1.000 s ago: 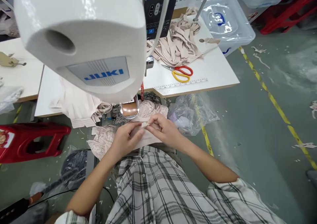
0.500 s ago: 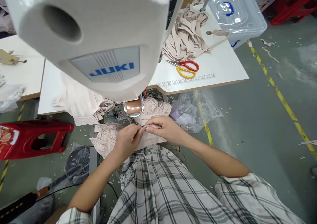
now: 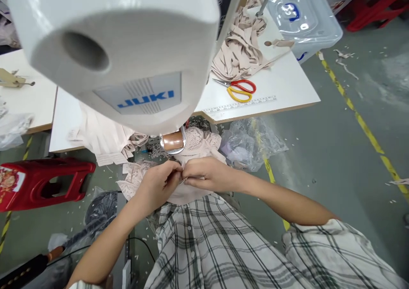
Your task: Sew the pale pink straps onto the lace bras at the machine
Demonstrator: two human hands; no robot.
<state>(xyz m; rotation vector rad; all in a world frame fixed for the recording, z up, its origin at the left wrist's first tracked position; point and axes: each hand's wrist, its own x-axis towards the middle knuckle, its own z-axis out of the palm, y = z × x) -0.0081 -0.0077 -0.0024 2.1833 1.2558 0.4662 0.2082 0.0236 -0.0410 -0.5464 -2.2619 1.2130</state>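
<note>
White tabletop (image 3: 287, 80) same; hands (image 3: 204, 172) (pinched tog. on beige fabric (image 3: 191, 195)) lower vs. prev.

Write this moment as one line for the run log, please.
left hand: pinching beige fabric; right hand: pinching same fabric; ahead: sewing machine; white tabletop: scissors

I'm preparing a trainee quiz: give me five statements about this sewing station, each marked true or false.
1. The scissors have one red and one yellow handle. True.
2. The left hand holds the scissors. False: they lie on the white table.
3. The hands are far apart. False: the right hand meets the left at the pale fabric.
4. Beige strips lie on the table. True.
5. The clear box is uncovered. False: its lid is on.
</note>
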